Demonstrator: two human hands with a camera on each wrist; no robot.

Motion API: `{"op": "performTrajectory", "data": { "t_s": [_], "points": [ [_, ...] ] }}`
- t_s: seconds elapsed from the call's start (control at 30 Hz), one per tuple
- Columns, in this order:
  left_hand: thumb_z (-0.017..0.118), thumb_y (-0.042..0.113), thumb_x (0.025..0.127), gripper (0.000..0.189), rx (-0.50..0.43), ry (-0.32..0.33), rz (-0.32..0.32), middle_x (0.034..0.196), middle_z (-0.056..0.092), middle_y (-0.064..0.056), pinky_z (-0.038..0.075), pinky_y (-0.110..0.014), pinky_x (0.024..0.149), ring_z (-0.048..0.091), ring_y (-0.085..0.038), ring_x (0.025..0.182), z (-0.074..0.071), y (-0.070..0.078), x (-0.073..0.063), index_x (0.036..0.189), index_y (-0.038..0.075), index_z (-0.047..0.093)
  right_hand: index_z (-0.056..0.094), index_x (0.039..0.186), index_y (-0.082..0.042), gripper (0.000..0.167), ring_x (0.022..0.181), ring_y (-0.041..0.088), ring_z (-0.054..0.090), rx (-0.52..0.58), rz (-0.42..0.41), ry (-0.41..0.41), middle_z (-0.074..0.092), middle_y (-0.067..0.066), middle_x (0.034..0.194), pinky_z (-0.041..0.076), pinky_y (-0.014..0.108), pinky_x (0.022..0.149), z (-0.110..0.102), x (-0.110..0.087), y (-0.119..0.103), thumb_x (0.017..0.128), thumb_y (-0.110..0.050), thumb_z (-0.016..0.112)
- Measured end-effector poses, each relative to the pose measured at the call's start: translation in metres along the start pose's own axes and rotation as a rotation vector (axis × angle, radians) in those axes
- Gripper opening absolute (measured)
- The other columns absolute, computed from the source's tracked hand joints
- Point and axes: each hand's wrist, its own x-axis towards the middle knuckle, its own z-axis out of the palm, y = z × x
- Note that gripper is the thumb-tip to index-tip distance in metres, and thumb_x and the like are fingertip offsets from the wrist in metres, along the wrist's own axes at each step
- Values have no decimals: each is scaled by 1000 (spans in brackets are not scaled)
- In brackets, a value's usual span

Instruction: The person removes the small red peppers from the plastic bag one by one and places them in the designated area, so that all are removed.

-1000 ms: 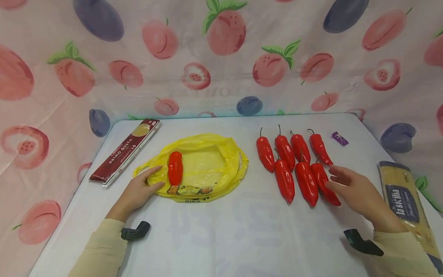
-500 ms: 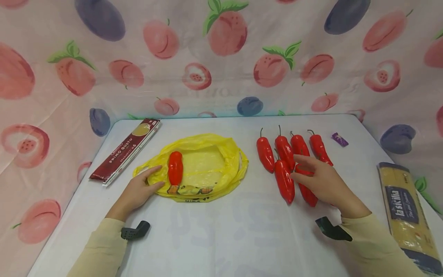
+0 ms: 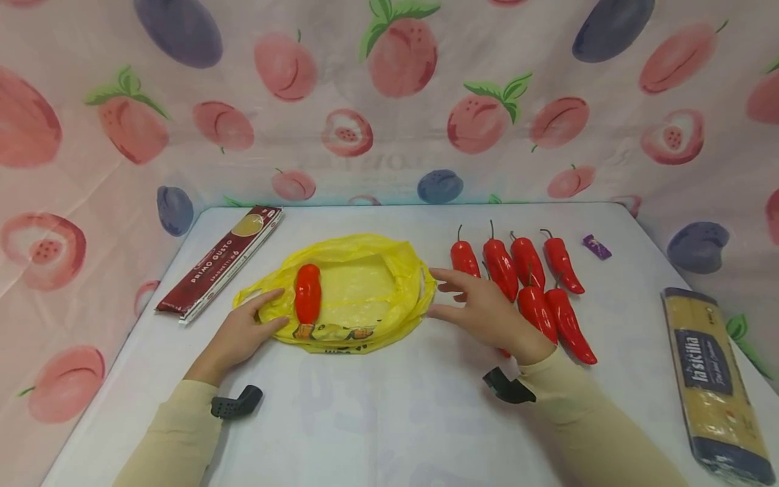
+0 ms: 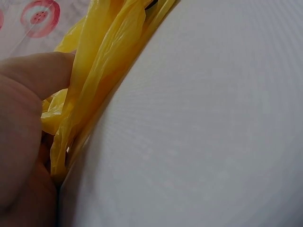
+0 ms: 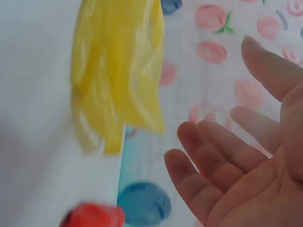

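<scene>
My left hand (image 3: 246,335) holds the left edge of a yellow plastic bag (image 3: 359,338); in the left wrist view the thumb (image 4: 42,73) goes behind the yellow film. One red pepper (image 3: 308,291) lies at the left inside the bag's open mouth. At the bag's right edge, my right hand (image 3: 487,314) has its fingers spread and nothing between them. The right wrist view shows the open palm facing the bag's hanging film (image 5: 116,71). Several long red peppers (image 3: 537,311) with thin stems lie on the right, two of them partly hidden by the right hand.
A dark red spaghetti packet (image 3: 222,264) lies at the back left of the white table (image 3: 377,419). At the right stands a beige and blue pasta packet (image 3: 712,385), laid flat. A small purple wrapper (image 3: 596,247) is at the back right. Fruit-patterned cloth walls the table behind.
My right hand has moved left, from beside the rightmost peppers, across them to the bag's right edge. The left hand stays at the bag. The peppers lie as before.
</scene>
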Motion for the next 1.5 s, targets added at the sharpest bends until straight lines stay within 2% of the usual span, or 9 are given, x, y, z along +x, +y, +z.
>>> {"op": "performTrajectory", "data": {
  "t_s": [0.2,0.37,0.47,0.7,0.93,1.13,1.3,1.5],
  "points": [
    [64,49,95,71,-8,-13,-3,156,35,-22,21,-69,111,25,-46,144,1,-3,1,154,16,41,52,147,-12,63,122,28,58,23,-68,-76,58,9,141,50,49,99,24,21,-20,91,-29,75],
    [64,47,96,70,2,-5,25,156,36,-22,22,-69,110,26,-47,144,0,-5,2,153,15,42,52,147,-14,61,123,25,58,3,-92,-125,56,7,142,51,44,99,46,40,-34,92,-31,73],
    [64,47,95,70,-6,-2,28,156,36,-23,22,-69,111,26,-46,144,0,-5,3,153,15,42,51,147,-14,60,123,26,58,-3,-97,-161,56,8,143,52,41,98,61,53,-42,94,-30,72],
    [65,47,95,71,-13,-7,16,155,36,-23,22,-69,111,26,-47,144,-1,-4,2,153,14,42,48,149,-10,59,126,30,56,-41,-132,-233,53,8,147,46,41,104,86,75,-57,96,-26,69],
    [65,47,95,71,-16,-7,12,156,36,-22,22,-70,110,26,-46,144,-1,-3,2,153,15,42,48,149,-9,60,129,25,53,-88,-151,-243,52,6,147,44,37,106,106,94,-68,96,-28,69],
    [64,48,95,70,1,3,29,155,37,-22,23,-72,108,28,-47,143,0,-4,4,153,15,42,47,150,-12,60,136,19,46,-142,-123,-238,51,1,148,38,34,111,122,106,-71,97,-31,68],
    [64,48,96,69,3,3,34,155,38,-22,24,-72,108,28,-47,143,0,-5,4,153,16,43,46,150,-12,61,138,19,44,-131,-87,-247,50,2,149,35,34,114,133,114,-71,97,-31,68],
    [64,47,96,68,9,13,33,154,39,-22,25,-72,107,29,-47,142,0,-6,3,153,16,43,45,151,-10,61,138,21,43,-149,-107,-252,49,4,149,35,33,114,143,121,-71,97,-29,68]
  ]
}}
